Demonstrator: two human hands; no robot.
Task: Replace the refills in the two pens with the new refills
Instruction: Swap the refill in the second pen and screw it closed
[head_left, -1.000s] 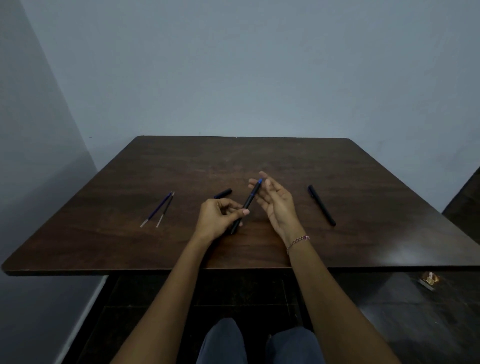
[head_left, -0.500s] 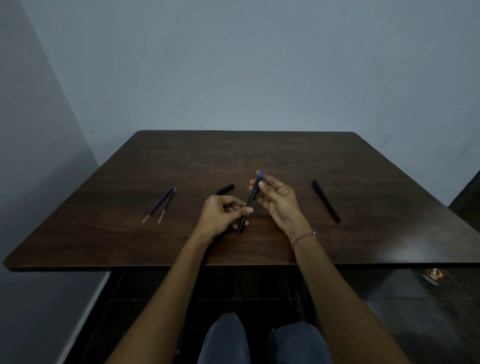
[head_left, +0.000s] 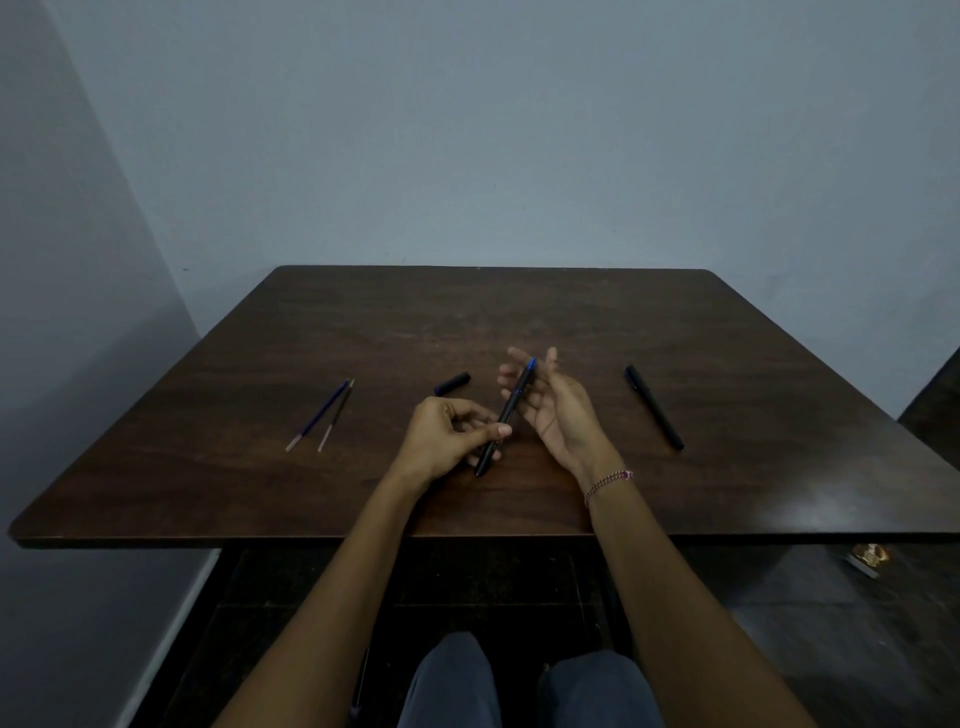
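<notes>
A black pen with a blue tip (head_left: 511, 402) slants over the middle of the dark wooden table (head_left: 519, 322). My left hand (head_left: 447, 439) pinches its lower half between thumb and fingers. My right hand (head_left: 553, 408) is beside the pen's upper end, palm turned inward, fingers straight and spread, close to or just touching the tip. The pen's black cap (head_left: 452, 383) lies on the table just beyond my left hand. A second black pen (head_left: 654, 406), capped, lies to the right. Two thin refills (head_left: 324, 414), one blue and one darker, lie side by side at the left.
A grey wall stands behind the table and another along the left. My knees (head_left: 524, 686) show below the table's front edge. A small wrapper-like object (head_left: 866, 557) lies on the dark floor at the lower right.
My right hand's fingers have spread open a little around the pen's blue tip. The left hand keeps its pinch on the barrel. The camera has tilted slightly.
</notes>
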